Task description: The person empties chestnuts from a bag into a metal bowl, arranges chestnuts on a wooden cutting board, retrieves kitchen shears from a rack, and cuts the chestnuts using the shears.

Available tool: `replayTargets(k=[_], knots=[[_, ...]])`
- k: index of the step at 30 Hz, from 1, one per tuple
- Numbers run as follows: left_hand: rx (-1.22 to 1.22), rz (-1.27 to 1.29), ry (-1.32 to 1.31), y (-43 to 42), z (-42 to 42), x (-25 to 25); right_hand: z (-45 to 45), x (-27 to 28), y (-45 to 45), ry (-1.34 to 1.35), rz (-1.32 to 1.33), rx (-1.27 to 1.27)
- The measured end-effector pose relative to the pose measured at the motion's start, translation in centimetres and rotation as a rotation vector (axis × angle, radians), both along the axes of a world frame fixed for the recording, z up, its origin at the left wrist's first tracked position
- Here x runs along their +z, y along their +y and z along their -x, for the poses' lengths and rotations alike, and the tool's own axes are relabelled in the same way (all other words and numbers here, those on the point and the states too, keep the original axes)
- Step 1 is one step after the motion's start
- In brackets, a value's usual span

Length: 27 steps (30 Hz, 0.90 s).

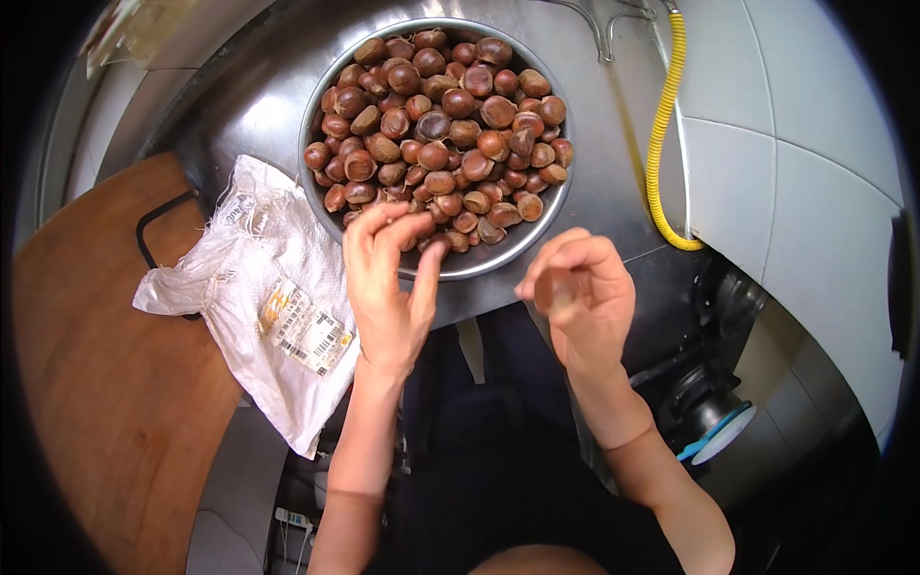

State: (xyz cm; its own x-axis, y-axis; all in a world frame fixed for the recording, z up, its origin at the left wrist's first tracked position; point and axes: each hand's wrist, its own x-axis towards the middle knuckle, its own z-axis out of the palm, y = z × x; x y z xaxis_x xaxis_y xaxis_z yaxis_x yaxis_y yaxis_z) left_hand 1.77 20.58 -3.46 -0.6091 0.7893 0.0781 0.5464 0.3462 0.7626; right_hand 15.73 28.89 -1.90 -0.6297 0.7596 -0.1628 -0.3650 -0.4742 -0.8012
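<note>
Brown chestnuts (436,125) fill a round metal bowl (561,206) on the steel counter. My left hand (391,278) is over the bowl's near rim, its fingers apart and curved toward the nuts, with nothing in them. To the right of that rim, just outside the bowl, my right hand (585,292) is closed around a single chestnut (556,289), which looks blurred between thumb and fingers. A white woven sack (278,297) with a printed barcode label lies to the left of the bowl, close to my left wrist.
A brown wooden board (115,374) is at the left, beside the steel counter (613,153). At the right, a yellow ribbed hose (655,144) runs along white tiles. Black items and a blue-rimmed round object (724,436) are at the lower right.
</note>
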Motion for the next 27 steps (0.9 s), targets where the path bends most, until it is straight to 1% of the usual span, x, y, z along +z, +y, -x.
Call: replayTargets(k=[3, 5, 6, 7, 9, 12, 15, 19, 20, 23, 24, 25, 27], knots=[[0.008, -0.050, 0.169, 2.6, 1.6, -0.9, 0.6, -2.1, 0.2, -0.254, -0.189, -0.096], [0.000, -0.031, 0.354, 4.4, 2.6, -1.6, 0.9, -3.8, 0.3, -0.472, -0.432, -0.112], [-0.013, 0.001, 0.385, 5.1, 2.9, -1.9, 1.3, -4.4, 0.4, -0.508, -0.504, -0.118], [-0.026, 0.034, 0.415, 5.7, 3.2, -2.2, 1.4, -4.8, 0.7, -0.593, -0.667, -0.102], [-0.048, 0.088, 0.440, 6.4, 3.4, -2.4, 2.0, -5.5, 1.0, -0.625, -0.756, -0.078], [-0.083, 0.145, 0.411, 7.3, 3.6, -1.9, 2.1, -6.5, 1.0, -0.652, -0.781, -0.063], [-0.140, 0.157, 0.293, 7.2, 4.2, -1.9, 1.9, -6.7, 1.0, -0.650, -0.773, -0.093], [-0.127, -0.002, 0.254, 6.2, 3.6, -2.7, 2.0, -7.2, 1.0, -0.611, -0.744, -0.156], [-0.117, 0.014, 0.286, 6.0, 3.3, -2.5, 2.0, -7.2, 0.9, -0.609, -0.751, -0.164], [0.071, -0.213, -0.033, 5.0, 1.8, -1.2, 1.9, -7.3, 1.0, -0.615, -0.777, -0.181], [0.111, -0.437, -0.269, 4.1, 1.2, -1.2, 1.9, -7.3, 1.0, -0.617, -0.784, -0.190], [0.153, -0.605, -0.518, 4.1, 0.0, 1.2, 1.9, -7.2, 1.1, -0.613, -0.785, -0.185], [0.089, -0.747, -0.742, 2.9, -0.4, 3.6, 1.8, -6.9, 1.1, -0.594, -0.788, -0.165]])
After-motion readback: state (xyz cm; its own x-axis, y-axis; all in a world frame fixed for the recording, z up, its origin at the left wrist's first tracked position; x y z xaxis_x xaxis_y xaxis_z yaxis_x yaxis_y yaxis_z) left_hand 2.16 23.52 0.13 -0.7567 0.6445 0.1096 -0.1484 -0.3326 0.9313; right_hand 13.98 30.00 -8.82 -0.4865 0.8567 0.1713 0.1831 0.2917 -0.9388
